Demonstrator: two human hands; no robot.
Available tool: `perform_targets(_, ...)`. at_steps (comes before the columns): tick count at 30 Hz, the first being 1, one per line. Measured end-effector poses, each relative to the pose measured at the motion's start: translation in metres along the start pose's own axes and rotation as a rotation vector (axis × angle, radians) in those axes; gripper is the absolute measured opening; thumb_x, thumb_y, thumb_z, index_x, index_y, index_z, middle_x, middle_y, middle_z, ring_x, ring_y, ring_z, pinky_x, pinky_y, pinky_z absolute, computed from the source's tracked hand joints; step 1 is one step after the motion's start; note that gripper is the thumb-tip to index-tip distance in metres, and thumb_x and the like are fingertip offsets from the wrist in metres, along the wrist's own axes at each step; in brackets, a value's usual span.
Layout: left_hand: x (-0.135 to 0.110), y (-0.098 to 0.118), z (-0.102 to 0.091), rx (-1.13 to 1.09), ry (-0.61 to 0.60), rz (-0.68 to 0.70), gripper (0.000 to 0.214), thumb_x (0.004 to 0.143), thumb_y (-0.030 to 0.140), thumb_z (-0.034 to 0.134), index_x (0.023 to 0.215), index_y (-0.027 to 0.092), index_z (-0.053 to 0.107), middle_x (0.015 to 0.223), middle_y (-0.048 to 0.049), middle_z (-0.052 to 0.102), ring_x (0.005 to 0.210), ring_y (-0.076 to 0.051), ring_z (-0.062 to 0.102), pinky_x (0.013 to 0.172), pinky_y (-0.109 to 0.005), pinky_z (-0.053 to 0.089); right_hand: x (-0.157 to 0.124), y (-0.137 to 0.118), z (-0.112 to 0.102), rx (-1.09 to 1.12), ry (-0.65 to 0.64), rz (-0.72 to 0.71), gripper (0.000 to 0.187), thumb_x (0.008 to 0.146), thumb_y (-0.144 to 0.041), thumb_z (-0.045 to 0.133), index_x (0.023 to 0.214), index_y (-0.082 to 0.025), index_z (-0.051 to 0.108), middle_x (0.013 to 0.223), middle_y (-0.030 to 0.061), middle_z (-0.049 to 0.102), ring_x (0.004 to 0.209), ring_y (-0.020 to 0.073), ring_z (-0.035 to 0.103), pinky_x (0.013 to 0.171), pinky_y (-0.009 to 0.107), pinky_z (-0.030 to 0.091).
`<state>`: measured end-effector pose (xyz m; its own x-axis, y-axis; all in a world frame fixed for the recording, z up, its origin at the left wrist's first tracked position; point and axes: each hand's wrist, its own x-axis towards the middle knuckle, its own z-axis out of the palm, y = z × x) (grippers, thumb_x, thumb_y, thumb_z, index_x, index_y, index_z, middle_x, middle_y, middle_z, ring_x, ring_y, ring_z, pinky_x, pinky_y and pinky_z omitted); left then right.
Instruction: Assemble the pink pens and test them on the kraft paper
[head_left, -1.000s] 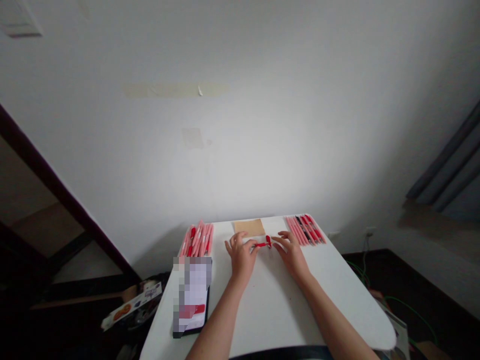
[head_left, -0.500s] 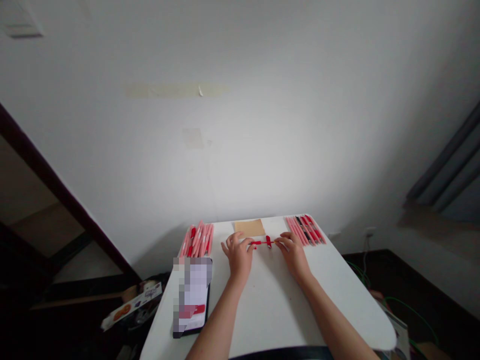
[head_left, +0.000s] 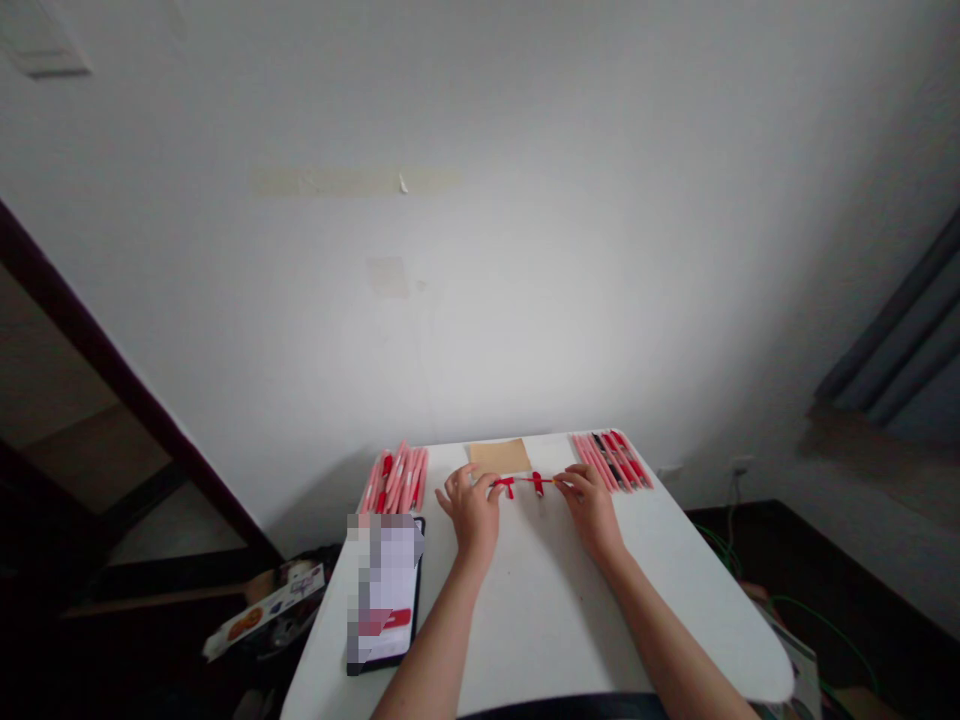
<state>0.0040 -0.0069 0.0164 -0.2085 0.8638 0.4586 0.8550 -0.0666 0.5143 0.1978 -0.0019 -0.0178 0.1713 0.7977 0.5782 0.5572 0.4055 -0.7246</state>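
Observation:
My left hand [head_left: 474, 515] pinches a small red pen part near its fingertips, its other fingers raised and curled. From there a thin red pen refill [head_left: 529, 480] stretches across to my right hand [head_left: 589, 500], whose thumb and forefinger are closed on its yellowish end. Just below the left fingertips is a small red piece [head_left: 510, 491]; whether it touches the hand I cannot tell. A short red pen piece [head_left: 538, 485] lies on the white table [head_left: 540, 620] between the hands, under the refill.
A loose pile of pink and red pens [head_left: 397, 480] lies at the back left. Pens in a neat row [head_left: 611, 462], some black, are at the back right. A tan paper [head_left: 500, 455] lies at the back middle, a phone [head_left: 394, 590] at the left edge. Behind is a wall [head_left: 480, 330].
My hands have moved slightly apart, and more of the thin refill shows between them. The red part in my left hand now sits closer to its fingertips.

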Motion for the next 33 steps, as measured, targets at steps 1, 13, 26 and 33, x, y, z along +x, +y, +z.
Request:
perform_targets(1,0.0002,0.0003,-0.0006,0.001,0.000,-0.002,0.012,0.076,0.027,0.069,0.086,0.032,0.073,0.120,-0.0034,0.059,0.119,-0.027,0.045,0.106,-0.062,0.024,0.0002,-0.0004,-0.0003,0.004,0.007,0.000,0.032,0.087,-0.042,0.050,0.087,-0.019,0.073,0.100,0.0129,0.059,0.095,0.0246,0.058,0.082,0.040,0.050)
perform_targets(13,0.0011,-0.0013,-0.0008,0.006,0.003,-0.020,0.013,0.077,0.026,0.066,0.088,0.031,0.072,0.121,-0.0036,0.059,0.119,-0.027,0.045,0.106,-0.063,0.025,0.0011,-0.0044,-0.0019,0.043,0.025,0.012,0.039,0.087,-0.049,0.050,0.087,-0.018,0.073,0.097,0.0130,0.059,0.091,0.0238,0.057,0.075,0.038,0.052)
perform_targets(26,0.0015,0.0018,-0.0055,0.009,-0.005,-0.050,0.013,0.079,0.027,0.064,0.089,0.031,0.072,0.121,-0.0040,0.059,0.120,-0.026,0.045,0.106,-0.060,0.026,0.0015,-0.0052,-0.0030,0.051,0.033,0.014,0.043,0.086,-0.056,0.050,0.087,-0.019,0.073,0.097,0.0122,0.059,0.090,0.0236,0.057,0.072,0.039,0.053)
perform_targets(33,0.0022,0.0008,-0.0041,0.005,0.000,-0.044,0.013,0.079,0.026,0.064,0.089,0.030,0.072,0.120,-0.0047,0.058,0.119,-0.026,0.045,0.106,-0.060,0.026,0.0013,-0.0063,-0.0027,0.045,0.042,0.024,0.044,0.086,-0.057,0.050,0.086,-0.019,0.073,0.096,0.0128,0.059,0.091,0.0244,0.057,0.073,0.039,0.053)
